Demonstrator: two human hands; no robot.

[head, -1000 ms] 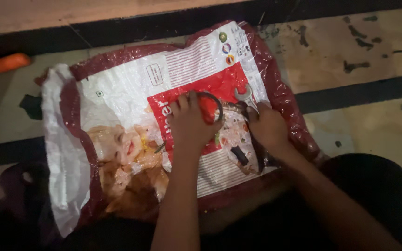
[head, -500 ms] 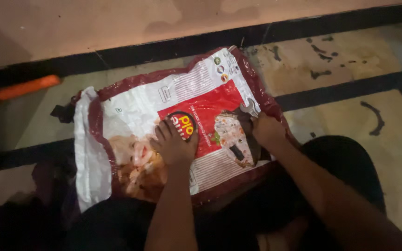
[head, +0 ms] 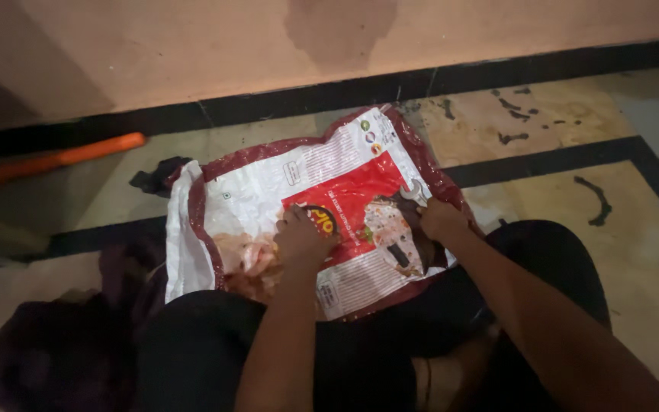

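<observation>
My right hand (head: 440, 221) grips a spanner (head: 413, 192), left hand (head: 299, 238) fingers curled flat on the printed plastic sack (head: 268, 191); it may slide underneath.

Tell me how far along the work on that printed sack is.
Already done, it seems: the printed sack lies spread flat on the floor. In hand: the right hand grips a spanner whose open jaw shows above the fingers, and the left hand presses on the sack's middle. Left: I cannot tell; what the spanner is turning is hidden under the hands.
</observation>
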